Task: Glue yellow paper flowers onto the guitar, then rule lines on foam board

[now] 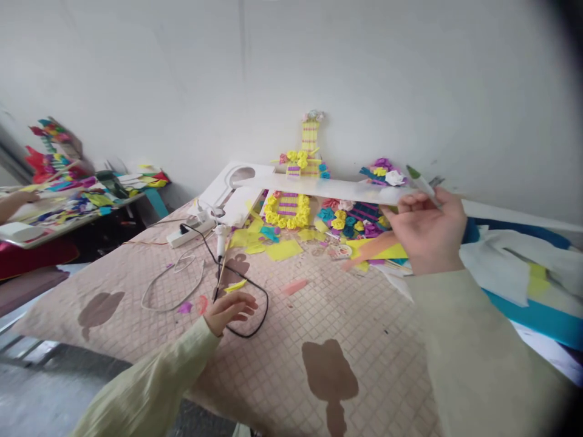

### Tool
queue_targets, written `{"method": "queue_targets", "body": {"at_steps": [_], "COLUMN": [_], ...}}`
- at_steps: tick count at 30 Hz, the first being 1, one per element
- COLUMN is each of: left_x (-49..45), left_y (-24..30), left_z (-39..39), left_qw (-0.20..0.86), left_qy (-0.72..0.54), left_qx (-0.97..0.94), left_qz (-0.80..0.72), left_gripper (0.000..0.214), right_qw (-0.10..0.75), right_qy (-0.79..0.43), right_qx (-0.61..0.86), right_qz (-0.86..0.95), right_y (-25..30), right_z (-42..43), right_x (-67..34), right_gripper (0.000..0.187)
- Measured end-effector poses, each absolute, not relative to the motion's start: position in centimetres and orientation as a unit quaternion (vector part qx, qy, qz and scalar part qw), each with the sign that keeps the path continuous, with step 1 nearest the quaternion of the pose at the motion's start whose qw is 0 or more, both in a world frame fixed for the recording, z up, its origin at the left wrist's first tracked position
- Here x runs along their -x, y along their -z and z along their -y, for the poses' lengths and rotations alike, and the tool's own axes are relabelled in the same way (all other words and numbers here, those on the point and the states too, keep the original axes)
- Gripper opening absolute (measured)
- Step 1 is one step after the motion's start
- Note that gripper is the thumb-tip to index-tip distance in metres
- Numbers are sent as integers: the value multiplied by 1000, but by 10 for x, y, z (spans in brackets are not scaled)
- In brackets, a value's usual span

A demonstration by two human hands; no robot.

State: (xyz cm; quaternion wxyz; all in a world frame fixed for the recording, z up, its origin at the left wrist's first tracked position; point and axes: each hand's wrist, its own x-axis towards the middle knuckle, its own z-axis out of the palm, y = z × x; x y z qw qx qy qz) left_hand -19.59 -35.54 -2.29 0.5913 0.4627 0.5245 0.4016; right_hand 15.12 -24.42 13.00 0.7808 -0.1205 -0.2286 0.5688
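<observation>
My right hand [426, 224] is raised over the right side of the table. Its fingers are closed on a long pale strip [314, 184], perhaps a ruler or stiff paper, that reaches out to the left. A slim white pen-like tool with a green end [421, 181] also sticks up from these fingers. My left hand [231, 310] hovers low over the tablecloth, fingers loosely stretched out and nothing in them. Close to it are a black cord [263, 315] and a small yellow paper scrap [235, 286].
Behind the strip stand a decoration with yellow paper flowers [288, 220] and several purple and blue flowers [350, 220]. At left are a white power strip [189, 233] and what looks like a white glue gun [221, 241]. Another person's hand [20, 200] is over the neighbouring table.
</observation>
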Motion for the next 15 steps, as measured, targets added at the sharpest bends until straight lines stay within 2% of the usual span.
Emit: {"method": "queue_targets", "body": {"at_steps": [4, 7, 11, 15], "left_x": [178, 152, 102, 77], "left_y": [24, 15, 5, 11], "left_z": [345, 322, 263, 201], "left_qw": [540, 485, 243, 108], "left_qy": [-343, -237, -64, -52], "left_qx": [-577, -701, -823, -812], "left_qz": [-508, -466, -510, -572], "left_gripper": [43, 38, 31, 39], "right_qw": [769, 754, 735, 733], "right_qy": [-575, -588, -598, -588], "right_qx": [127, 136, 142, 153], "right_qz": [248, 259, 285, 306], "right_y": [-137, -140, -141, -140], "right_z": [241, 239, 238, 240], "right_x": [-159, -165, -173, -179], "right_gripper": [16, 18, 18, 17]}}
